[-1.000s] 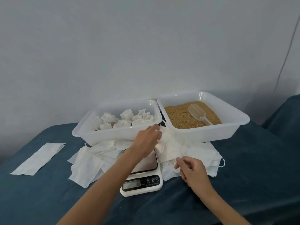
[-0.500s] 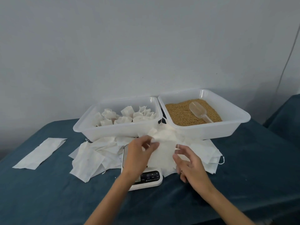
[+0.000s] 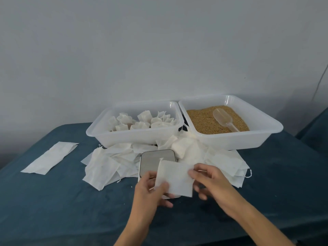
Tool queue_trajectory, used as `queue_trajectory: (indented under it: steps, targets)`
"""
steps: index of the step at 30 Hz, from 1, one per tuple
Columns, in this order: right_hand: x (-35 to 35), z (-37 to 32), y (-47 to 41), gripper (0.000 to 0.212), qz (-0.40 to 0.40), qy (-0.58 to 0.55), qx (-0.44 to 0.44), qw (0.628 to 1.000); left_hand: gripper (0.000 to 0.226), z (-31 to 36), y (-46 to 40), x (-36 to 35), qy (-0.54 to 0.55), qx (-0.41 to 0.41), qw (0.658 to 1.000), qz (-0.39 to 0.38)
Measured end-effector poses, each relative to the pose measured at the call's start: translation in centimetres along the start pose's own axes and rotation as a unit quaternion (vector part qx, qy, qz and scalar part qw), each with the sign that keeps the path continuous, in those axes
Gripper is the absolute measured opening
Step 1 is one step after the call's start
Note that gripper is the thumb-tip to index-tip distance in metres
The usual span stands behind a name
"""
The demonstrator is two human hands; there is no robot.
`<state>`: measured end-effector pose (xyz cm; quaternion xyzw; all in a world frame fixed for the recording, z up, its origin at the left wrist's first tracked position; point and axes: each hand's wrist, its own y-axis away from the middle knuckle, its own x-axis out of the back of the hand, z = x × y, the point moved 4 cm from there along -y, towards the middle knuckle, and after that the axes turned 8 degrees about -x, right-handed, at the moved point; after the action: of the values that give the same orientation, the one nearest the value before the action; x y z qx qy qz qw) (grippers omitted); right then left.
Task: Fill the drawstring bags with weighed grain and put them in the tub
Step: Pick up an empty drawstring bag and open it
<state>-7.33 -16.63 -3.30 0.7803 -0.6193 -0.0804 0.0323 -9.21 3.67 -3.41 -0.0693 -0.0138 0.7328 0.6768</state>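
Note:
An empty white drawstring bag (image 3: 174, 178) is held flat above the front of the kitchen scale (image 3: 157, 160). My left hand (image 3: 150, 190) pinches its left edge and my right hand (image 3: 209, 181) pinches its right edge. Behind, the left white tub (image 3: 131, 135) holds several filled, tied bags (image 3: 142, 121). The right tub (image 3: 248, 139) holds brown grain (image 3: 204, 119) with a clear plastic scoop (image 3: 224, 118) lying on it. The scale's display is hidden behind the bag and my hands.
Loose empty bags lie piled to the left (image 3: 104, 167) and right (image 3: 221, 160) of the scale, in front of the tubs. A separate strip of white bags (image 3: 50, 158) lies at the far left on the blue tablecloth (image 3: 62, 201). A grey wall stands behind.
My hands pulled one empty bag from the pile toward me and now hold it spread between them over the scale's front. The scale's platform is uncovered.

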Motion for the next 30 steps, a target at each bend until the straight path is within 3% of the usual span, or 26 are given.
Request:
queue_trajectory:
  steps: [4,6,8,9,11,14,20,30]
  targets:
    - [-0.4,-0.3,0.3,0.018,0.013,0.082,0.004,0.997,0.014,0.6,0.2,0.1,-0.039,-0.044,0.998,-0.005]
    - [-0.7,-0.8,0.7,0.009,0.09,0.16,0.031,0.982,0.023,1.1,0.2,0.4,-0.062,-0.072,0.995,-0.004]
    - [-1.1,-1.9,1.7,0.017,0.199,0.246,0.101,0.943,0.027,1.3,0.4,0.5,-0.081,-0.08,0.993,0.003]
    - [-1.5,-2.5,2.4,0.018,0.213,0.255,0.142,0.932,0.026,1.3,0.6,0.4,-0.084,-0.079,0.993,0.007]
    - [-3.1,-3.0,3.3,0.014,0.144,0.253,0.18,0.94,0.024,1.4,0.9,0.2,-0.067,-0.074,0.995,0.011]
    - [-5.5,-2.7,4.3,0.02,0.021,0.206,0.142,0.968,0.017,1.9,1.4,-0.5,-0.051,-0.077,0.996,0.002]
    - [-4.0,-3.9,4.2,0.006,0.068,0.158,0.146,0.974,0.016,3.2,2.5,-1.6,0.044,-0.061,0.994,-0.078]
    - [-4.4,-3.8,4.4,0.014,0.045,0.149,0.108,0.982,0.017,3.6,3.0,-2.0,0.035,-0.057,0.994,-0.083]
